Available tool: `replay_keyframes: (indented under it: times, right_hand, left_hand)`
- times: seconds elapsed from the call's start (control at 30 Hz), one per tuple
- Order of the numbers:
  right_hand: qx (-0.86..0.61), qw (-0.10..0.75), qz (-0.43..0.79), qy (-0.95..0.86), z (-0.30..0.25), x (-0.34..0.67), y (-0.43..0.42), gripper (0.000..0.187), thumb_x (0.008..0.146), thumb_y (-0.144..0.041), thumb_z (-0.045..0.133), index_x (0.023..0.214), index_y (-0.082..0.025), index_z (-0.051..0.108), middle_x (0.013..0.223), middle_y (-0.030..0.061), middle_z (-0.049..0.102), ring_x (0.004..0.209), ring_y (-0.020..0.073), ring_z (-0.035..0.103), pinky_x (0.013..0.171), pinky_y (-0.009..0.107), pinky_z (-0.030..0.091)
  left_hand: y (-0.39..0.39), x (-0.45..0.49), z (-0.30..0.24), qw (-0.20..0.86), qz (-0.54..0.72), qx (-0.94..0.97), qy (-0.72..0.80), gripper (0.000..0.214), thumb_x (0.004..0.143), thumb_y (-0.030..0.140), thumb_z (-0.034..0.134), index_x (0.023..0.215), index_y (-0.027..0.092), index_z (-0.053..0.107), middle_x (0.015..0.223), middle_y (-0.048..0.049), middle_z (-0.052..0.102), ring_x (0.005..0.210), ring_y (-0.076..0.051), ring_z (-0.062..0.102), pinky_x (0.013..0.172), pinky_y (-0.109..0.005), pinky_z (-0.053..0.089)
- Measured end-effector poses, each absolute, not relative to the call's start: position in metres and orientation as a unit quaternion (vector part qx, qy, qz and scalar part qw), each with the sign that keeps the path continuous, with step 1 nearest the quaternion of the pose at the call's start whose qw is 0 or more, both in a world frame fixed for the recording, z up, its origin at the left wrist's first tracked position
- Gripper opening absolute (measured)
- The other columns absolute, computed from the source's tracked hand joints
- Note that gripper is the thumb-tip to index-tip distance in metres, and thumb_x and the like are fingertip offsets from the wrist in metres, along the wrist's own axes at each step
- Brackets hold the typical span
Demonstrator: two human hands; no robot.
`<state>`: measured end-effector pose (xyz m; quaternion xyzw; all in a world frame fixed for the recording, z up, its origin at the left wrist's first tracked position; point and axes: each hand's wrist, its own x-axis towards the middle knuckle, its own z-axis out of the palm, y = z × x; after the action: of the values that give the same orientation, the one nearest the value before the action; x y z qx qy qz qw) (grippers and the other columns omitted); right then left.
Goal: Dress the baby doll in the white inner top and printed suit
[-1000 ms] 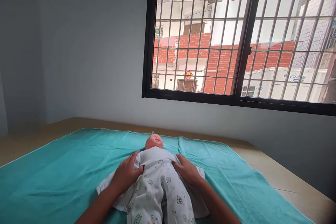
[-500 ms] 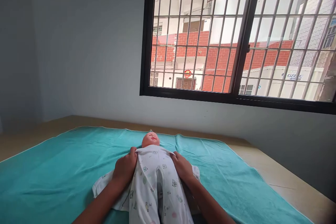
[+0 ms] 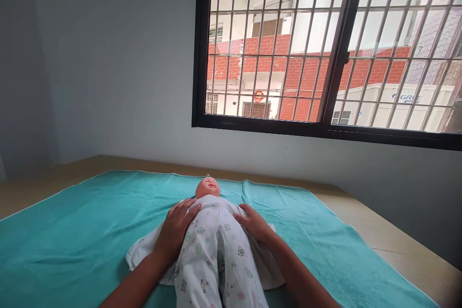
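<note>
A baby doll [image 3: 208,187] lies on its back with its head toward the wall. White baby trousers [image 3: 212,233] printed with small animals lie over its body, the waist end near the doll's chin and the legs toward me. My left hand [image 3: 176,226] rests flat on the left edge of the trousers, fingers stretched out. On the other side my right hand [image 3: 254,223] touches the right edge, thumb apart from the fingers. Under the trousers, a white garment [image 3: 142,250] spreads out to both sides. The doll's arms and legs are hidden.
A teal blanket [image 3: 83,231] covers most of the wooden surface [image 3: 415,250], whose pale edge shows at the right and back. Behind stands a grey wall [image 3: 119,67] with a barred, black-framed window [image 3: 267,125].
Both hands have let go of the trousers' waist edge, and their fingers now lie spread along its sides. The view has tilted slightly downward.
</note>
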<state>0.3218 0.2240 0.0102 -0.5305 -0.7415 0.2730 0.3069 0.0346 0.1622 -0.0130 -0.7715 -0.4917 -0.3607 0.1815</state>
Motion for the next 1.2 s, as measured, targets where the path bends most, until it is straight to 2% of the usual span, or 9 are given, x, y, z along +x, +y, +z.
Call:
replay_keyframes:
  times: [0.13,0.2,0.37,0.53,0.67,0.83,0.9,1.03,1.2]
  right_hand:
    - [-0.478,0.398,0.104,-0.776,0.017,0.306,0.209,0.028,0.085,-0.029,0.06,0.111,-0.025,0.068,0.128,0.0072,0.061,0.122,0.0287,0.049,0.104,0.041,0.035]
    - [-0.412,0.409,0.07,-0.811,0.023,0.297,0.2,0.026,0.089,-0.024,0.054,0.107,-0.03,0.071,0.124,0.0034,0.064,0.119,0.0263,0.051,0.104,0.04,0.035]
    - [-0.398,0.435,0.191,-0.785,0.018,0.291,0.201,0.028,0.091,-0.026,0.049,0.107,-0.025,0.072,0.102,0.0043,0.069,0.09,0.0199,0.062,0.082,0.031,0.047]
    - [-0.454,0.448,0.204,-0.743,0.002,0.294,0.211,0.023,0.088,-0.028,0.05,0.094,-0.02,0.071,0.092,0.0061,0.07,0.084,0.0212,0.061,0.08,0.032,0.044]
    - [-0.465,0.418,0.175,-0.76,0.004,0.293,0.205,0.026,0.091,-0.03,0.044,0.087,-0.02,0.068,0.088,0.0051,0.071,0.08,0.0204,0.061,0.075,0.031,0.042]
    - [-0.499,0.371,0.159,-0.767,0.007,0.296,0.203,0.025,0.092,-0.032,0.042,0.078,-0.021,0.06,0.079,0.004,0.069,0.071,0.0184,0.056,0.068,0.029,0.038]
    - [-0.483,0.358,0.194,-0.775,0.007,0.302,0.206,0.021,0.09,-0.031,0.044,0.079,-0.022,0.059,0.078,0.0021,0.067,0.07,0.0167,0.055,0.067,0.028,0.037]
    - [-0.443,0.309,0.391,-0.746,0.008,0.318,0.211,0.012,0.081,-0.03,0.058,0.084,-0.019,0.06,0.078,-0.0002,0.066,0.069,0.014,0.054,0.061,0.024,0.037]
    - [-0.385,0.292,0.533,-0.695,0.007,0.329,0.207,0.027,0.068,-0.025,0.071,0.092,-0.018,0.063,0.087,0.0004,0.068,0.081,0.0169,0.06,0.068,0.024,0.043]
  left_hand:
    - [0.164,0.034,-0.015,0.176,-0.371,-0.785,-0.465,0.044,0.094,0.02,0.042,0.136,0.03,0.051,0.136,-0.0021,0.06,0.128,-0.023,0.052,0.108,-0.045,0.04]
    - [0.163,0.034,-0.013,0.149,-0.391,-0.774,-0.474,0.039,0.095,0.024,0.041,0.131,0.028,0.057,0.132,-0.0029,0.063,0.123,-0.022,0.056,0.104,-0.042,0.045]
    - [0.159,0.039,-0.006,0.128,-0.431,-0.748,-0.488,0.031,0.098,0.032,0.041,0.119,0.026,0.063,0.121,-0.0033,0.069,0.111,-0.02,0.063,0.096,-0.039,0.052]
    - [0.155,0.044,-0.007,0.182,-0.475,-0.735,-0.448,0.029,0.097,0.031,0.041,0.11,0.021,0.064,0.11,-0.0077,0.069,0.104,-0.022,0.063,0.091,-0.039,0.053]
    - [0.148,0.045,-0.008,0.059,-0.475,-0.719,-0.504,0.029,0.096,0.037,0.039,0.099,0.024,0.064,0.097,-0.0049,0.069,0.089,-0.021,0.066,0.08,-0.034,0.055]
    - [0.146,0.049,-0.004,-0.118,-0.461,-0.676,-0.563,0.033,0.093,0.047,0.035,0.093,0.025,0.059,0.094,-0.0044,0.072,0.088,-0.024,0.068,0.081,-0.038,0.052]
    - [0.145,0.051,0.0,-0.178,-0.457,-0.648,-0.583,0.035,0.093,0.051,0.032,0.086,0.025,0.055,0.088,-0.0039,0.071,0.084,-0.025,0.066,0.078,-0.038,0.051]
    - [0.141,0.054,0.01,-0.257,-0.464,-0.601,-0.598,0.038,0.092,0.055,0.034,0.079,0.025,0.054,0.088,-0.0055,0.07,0.089,-0.026,0.064,0.084,-0.039,0.049]
    - [0.133,0.054,0.025,-0.358,-0.495,-0.552,-0.568,0.033,0.085,0.053,0.049,0.079,0.022,0.062,0.095,-0.0081,0.072,0.099,-0.029,0.063,0.093,-0.042,0.048]
